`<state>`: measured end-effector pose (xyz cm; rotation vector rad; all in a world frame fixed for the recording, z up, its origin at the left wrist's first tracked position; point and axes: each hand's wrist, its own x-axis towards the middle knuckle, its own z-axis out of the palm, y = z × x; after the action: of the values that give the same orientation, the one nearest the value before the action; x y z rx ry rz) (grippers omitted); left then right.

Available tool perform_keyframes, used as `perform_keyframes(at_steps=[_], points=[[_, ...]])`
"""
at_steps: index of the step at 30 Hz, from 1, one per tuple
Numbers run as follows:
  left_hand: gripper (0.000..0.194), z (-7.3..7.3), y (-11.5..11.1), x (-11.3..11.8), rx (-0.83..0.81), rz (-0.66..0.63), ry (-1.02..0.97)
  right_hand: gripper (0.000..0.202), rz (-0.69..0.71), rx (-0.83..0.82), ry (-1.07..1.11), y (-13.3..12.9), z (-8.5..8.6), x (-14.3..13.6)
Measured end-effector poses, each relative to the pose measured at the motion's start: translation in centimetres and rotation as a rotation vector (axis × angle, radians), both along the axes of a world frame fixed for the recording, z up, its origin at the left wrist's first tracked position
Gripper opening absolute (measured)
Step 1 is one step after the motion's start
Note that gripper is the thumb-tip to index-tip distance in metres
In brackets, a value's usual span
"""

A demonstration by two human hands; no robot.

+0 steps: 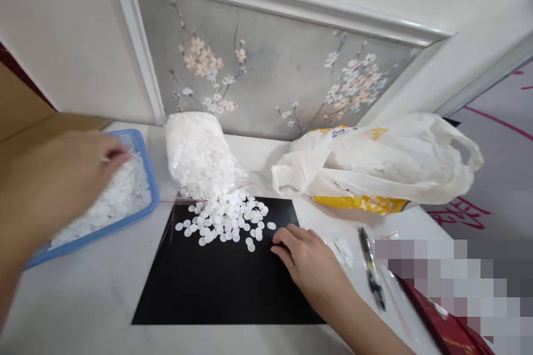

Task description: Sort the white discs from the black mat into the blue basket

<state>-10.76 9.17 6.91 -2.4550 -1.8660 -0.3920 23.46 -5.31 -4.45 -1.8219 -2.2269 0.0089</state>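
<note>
My left hand (83,169) is smeared by motion above a blue plastic basket (152,194). Its fingers look pinched together, and whatever they hold cannot be made out. White discs (125,194) fill the basket. A loose heap of small round white discs (229,216) lies on the far part of a black sheet (225,283). My right hand (308,258) rests at the sheet's right edge, just right of the heap. The fingers there are curled, thumb and forefinger close together; anything between them is hidden. A few white pieces (343,252) lie beside this hand.
Behind the heap stands a clear plastic bag (197,155) full of white discs. A white and yellow carrier bag (383,163) lies at the back right. A black pen (372,269) and clear plastic sleeves (402,305) lie at right. A floral panel (266,66) backs the table.
</note>
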Motion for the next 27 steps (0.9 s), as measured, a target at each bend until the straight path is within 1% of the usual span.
perform_keyframes(at_steps=[1, 2, 3, 4, 5, 6, 8, 10, 12, 14, 16, 17, 18, 20, 23, 24, 26, 27], points=[[0.027, -0.6, -1.7, 3.0, -0.019, -0.115, 0.012, 0.013, -0.032, 0.025, -0.052, 0.0, -0.1, 0.0], [0.026, -1.6, -3.3, 5.8, -0.036, -0.246, -0.045, 0.012, -0.075, 0.053, -0.104, 0.0, -0.3, 0.3], [0.025, -3.0, -4.7, 8.3, -0.101, -0.391, -0.087, 0.012, -0.126, 0.074, -0.153, -0.1, -0.5, 0.8], [0.022, -4.4, -5.8, 10.3, -0.179, -0.529, -0.092, 0.013, -0.175, 0.081, -0.192, -0.2, -0.6, 1.5], [0.019, -6.0, -6.7, 11.8, -0.195, -0.625, -0.097, 0.014, -0.216, 0.071, -0.218, -0.3, -0.8, 2.2], [0.016, -7.4, -7.3, 12.9, -0.191, -0.675, -0.099, 0.014, -0.241, 0.046, -0.227, -0.5, -1.0, 2.8], [0.014, -9.8, -8.0, 13.9, -0.15, -0.726, -0.081, 0.012, -0.25, -0.025, -0.207, -0.7, -1.2, 3.8], [0.014, -11.1, -8.1, 14.0, -0.083, -0.736, -0.042, 0.007, -0.223, -0.085, -0.179, -0.8, -1.4, 4.2], [0.017, -11.5, -8.0, 13.9, -0.015, -0.771, 0.03, 0.012, -0.207, -0.108, -0.2, -0.8, -1.5, 4.1], [0.025, -11.4, -7.8, 13.7, 0.052, -0.839, 0.118, 0.019, -0.223, -0.105, -0.271, -0.7, -1.6, 3.6], [0.034, -11.3, -7.7, 13.6, 0.073, -0.887, 0.128, 0.022, -0.26, -0.089, -0.347, -0.8, -1.7, 3.2], [0.035, -11.2, -7.6, 13.6, 0.027, -0.881, 0.055, 0.023, -0.276, -0.079, -0.376, -0.8, -1.8, 3.1], [0.033, -11.1, -7.6, 13.6, -0.054, -0.851, -0.064, 0.025, -0.285, -0.069, -0.395, -0.8, -1.9, 3.0], [0.026, -10.8, -7.7, 13.7, -0.244, -0.74, -0.321, 0.028, -0.277, -0.052, -0.408, -0.9, -2.3, 3.1], [0.018, -10.2, -8.3, 13.9, -0.451, -0.581, -0.553, 0.039, -0.256, -0.026, -0.397, -0.9, -3.0, 3.5], [0.017, -9.9, -8.6, 13.9, -0.57, -0.522, -0.653, 0.045, -0.261, -0.021, -0.375, -0.9, -3.2, 3.7], [0.014, -9.4, -9.2, 14.0, -0.914, -0.351, -0.94, 0.056, -0.295, -0.024, -0.294, -0.7, -3.4, 4.1], [0.013, -9.2, -9.5, 14.0, -1.082, -0.256, -1.077, 0.059, -0.314, -0.035, -0.233, -0.6, -3.4, 4.3]])
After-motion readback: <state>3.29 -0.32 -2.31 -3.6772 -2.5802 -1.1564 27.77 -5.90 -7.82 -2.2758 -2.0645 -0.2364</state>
